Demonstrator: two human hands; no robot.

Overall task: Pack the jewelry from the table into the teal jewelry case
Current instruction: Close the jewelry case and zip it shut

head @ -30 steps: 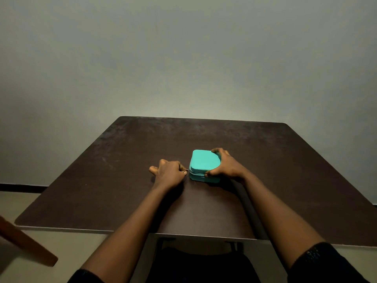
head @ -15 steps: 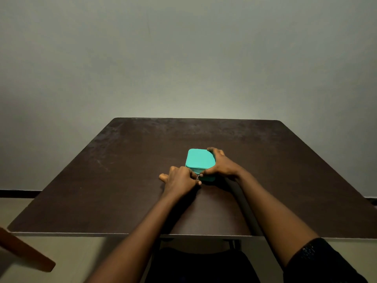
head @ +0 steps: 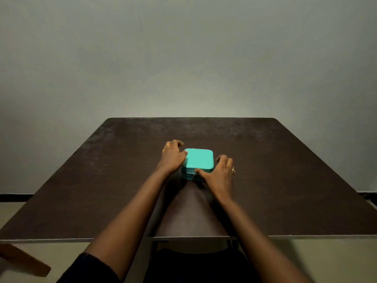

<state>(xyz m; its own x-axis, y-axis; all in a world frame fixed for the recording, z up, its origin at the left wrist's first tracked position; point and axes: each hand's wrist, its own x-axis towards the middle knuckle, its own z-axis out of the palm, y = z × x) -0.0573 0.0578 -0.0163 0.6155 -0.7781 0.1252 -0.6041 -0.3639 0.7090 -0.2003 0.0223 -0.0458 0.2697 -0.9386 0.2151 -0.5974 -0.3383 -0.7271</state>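
Note:
The teal jewelry case [head: 199,160] lies shut in the middle of the dark table [head: 285,170], its zipper pull [head: 193,177] hanging at the front. My left hand [head: 173,158] rests against the case's left side, thumb on the lid's corner, fingers spread past it on the table. My right hand [head: 219,172] is at the front right corner. Its thumb lies along the front seam and its fingers arch just clear of the right side. Each hand wears a ring. No loose jewelry shows on the table.
A plain grey wall stands behind the table. A brown wooden piece [head: 24,260] juts in at the lower left, below the table's front edge. A dark seat [head: 193,264] is under the near edge.
My left hand has let go of the zipper pull and moved to the case's left side. My right hand has slid off the lid to the front right corner. The case now sits square to me.

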